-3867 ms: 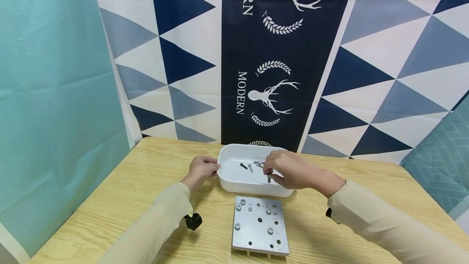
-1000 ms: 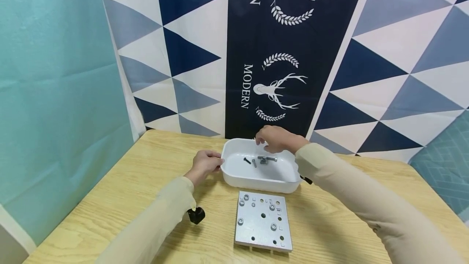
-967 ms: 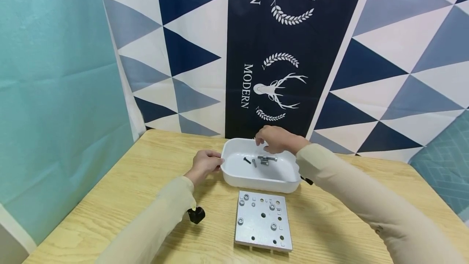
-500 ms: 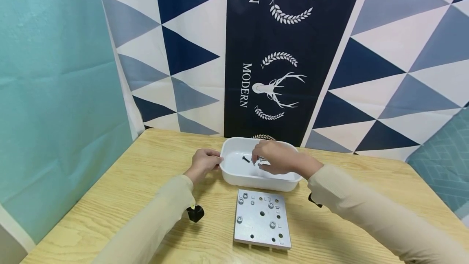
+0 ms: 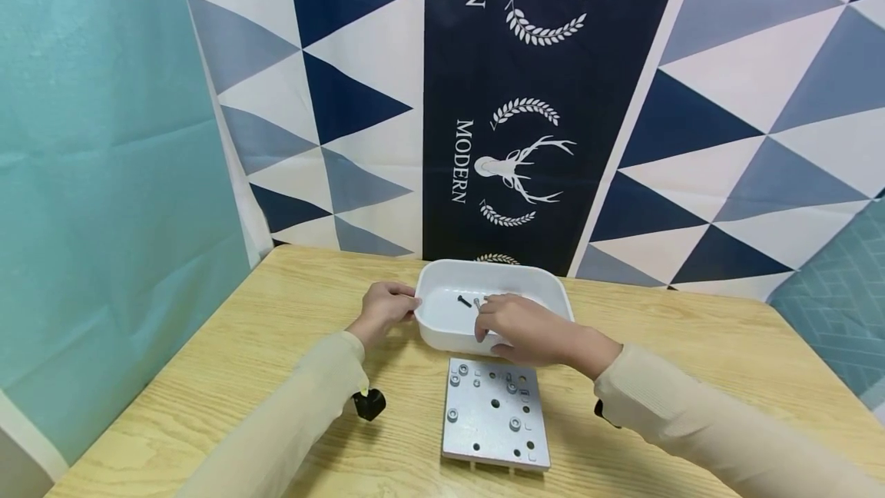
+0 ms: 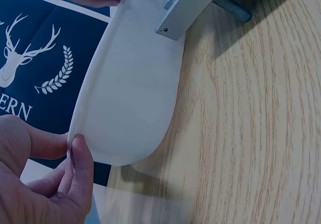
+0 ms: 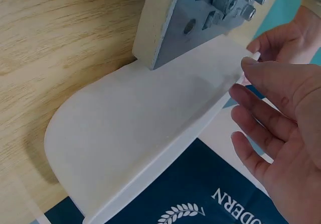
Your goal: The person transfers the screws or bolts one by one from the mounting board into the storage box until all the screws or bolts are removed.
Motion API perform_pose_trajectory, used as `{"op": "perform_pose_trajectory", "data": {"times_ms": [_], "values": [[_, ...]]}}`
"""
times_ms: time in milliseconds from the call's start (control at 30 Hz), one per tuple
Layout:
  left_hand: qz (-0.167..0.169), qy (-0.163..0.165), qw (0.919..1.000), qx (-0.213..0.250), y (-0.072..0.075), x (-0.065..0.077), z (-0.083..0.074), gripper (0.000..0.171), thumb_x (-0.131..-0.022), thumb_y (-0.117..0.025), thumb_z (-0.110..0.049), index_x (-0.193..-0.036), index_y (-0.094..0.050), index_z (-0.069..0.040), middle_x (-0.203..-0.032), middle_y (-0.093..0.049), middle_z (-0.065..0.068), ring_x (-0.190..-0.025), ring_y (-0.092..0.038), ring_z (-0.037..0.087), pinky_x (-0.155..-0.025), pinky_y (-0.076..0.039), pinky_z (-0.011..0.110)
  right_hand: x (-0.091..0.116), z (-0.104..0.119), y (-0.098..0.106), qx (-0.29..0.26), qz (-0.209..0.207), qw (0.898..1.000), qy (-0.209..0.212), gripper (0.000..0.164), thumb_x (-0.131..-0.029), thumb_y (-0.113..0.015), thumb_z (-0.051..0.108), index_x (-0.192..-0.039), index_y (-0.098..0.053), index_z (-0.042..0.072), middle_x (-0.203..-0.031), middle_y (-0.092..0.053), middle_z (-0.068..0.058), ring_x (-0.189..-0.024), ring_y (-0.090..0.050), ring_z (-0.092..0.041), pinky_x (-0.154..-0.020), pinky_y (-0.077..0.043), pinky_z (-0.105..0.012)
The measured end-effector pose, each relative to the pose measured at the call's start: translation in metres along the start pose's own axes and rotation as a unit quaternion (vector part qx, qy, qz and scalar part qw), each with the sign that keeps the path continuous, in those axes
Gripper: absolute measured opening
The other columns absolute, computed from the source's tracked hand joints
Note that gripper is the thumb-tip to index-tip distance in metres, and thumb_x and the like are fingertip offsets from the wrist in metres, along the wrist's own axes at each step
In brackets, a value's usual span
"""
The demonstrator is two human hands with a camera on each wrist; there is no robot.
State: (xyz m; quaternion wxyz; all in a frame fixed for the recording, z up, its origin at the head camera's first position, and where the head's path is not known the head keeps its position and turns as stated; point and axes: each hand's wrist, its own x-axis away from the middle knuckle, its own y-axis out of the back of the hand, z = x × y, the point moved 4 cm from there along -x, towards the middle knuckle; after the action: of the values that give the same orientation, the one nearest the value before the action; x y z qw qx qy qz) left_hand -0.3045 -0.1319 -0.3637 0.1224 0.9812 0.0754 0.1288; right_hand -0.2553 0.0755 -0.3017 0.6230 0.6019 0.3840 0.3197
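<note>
In the head view my left hand [image 5: 384, 306] pinches the left end of a white plastic tray [image 5: 442, 339]. The left wrist view shows its thumb and fingers on either side of the rim. My right hand [image 5: 525, 329] is over the tray's front rim, thumb and fingers apart and loosely bent, with nothing visible between them in the right wrist view. A black screw [image 5: 464, 301] and a grey screw [image 5: 477, 303] lie in the tray; the right hand hides other screws there. In front of the tray sits a silver metal plate [image 5: 477, 429] with holes and several socket-head screws.
The wooden table [image 5: 332, 283] carries the tray and plate. A patterned cloth [image 5: 505, 175] hangs behind the table, and a teal sheet [image 5: 117, 175] hangs at the left. Screw shanks [image 6: 231, 7] stick out below the plate.
My right hand has come from above the tray's back edge, across its inside, to the front rim near the plate. My left hand has kept its hold on the tray.
</note>
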Motion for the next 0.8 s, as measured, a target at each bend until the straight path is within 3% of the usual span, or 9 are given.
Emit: {"op": "perform_pose_trajectory", "data": {"times_ms": [300, 800], "values": [[-0.001, -0.007, 1.0, -0.006, 0.0, 0.0, -0.003, 0.02, -0.086, -0.067, -0.005, -0.105, -0.068, 0.001, -0.108, -0.066, 0.019, -0.075, -0.064, 0.014, -0.077, -0.06, 0.03, 0.006, 0.016, 0.0, -0.002, -0.025, 0.999, 0.032, 0.016, -0.079, -0.077, 0.012, -0.094, -0.071, 0.015, -0.092, -0.069, 0.006, -0.09, -0.059, -0.009, -0.087, -0.054, -0.028], [0.0, -0.004, 1.0, 0.0, 0.0, 0.001, -0.001, 0.02, -0.086, -0.067, -0.005, -0.105, -0.068, 0.002, -0.106, -0.067, 0.018, -0.071, -0.062, 0.012, -0.079, -0.06, 0.032, 0.011, 0.04, -0.017, -0.006, 0.019, 0.998, 0.06, 0.014, -0.082, -0.074, 0.016, -0.096, -0.071, 0.019, -0.092, -0.068, 0.011, -0.09, -0.058, -0.004, -0.084, -0.052, -0.023]]}}
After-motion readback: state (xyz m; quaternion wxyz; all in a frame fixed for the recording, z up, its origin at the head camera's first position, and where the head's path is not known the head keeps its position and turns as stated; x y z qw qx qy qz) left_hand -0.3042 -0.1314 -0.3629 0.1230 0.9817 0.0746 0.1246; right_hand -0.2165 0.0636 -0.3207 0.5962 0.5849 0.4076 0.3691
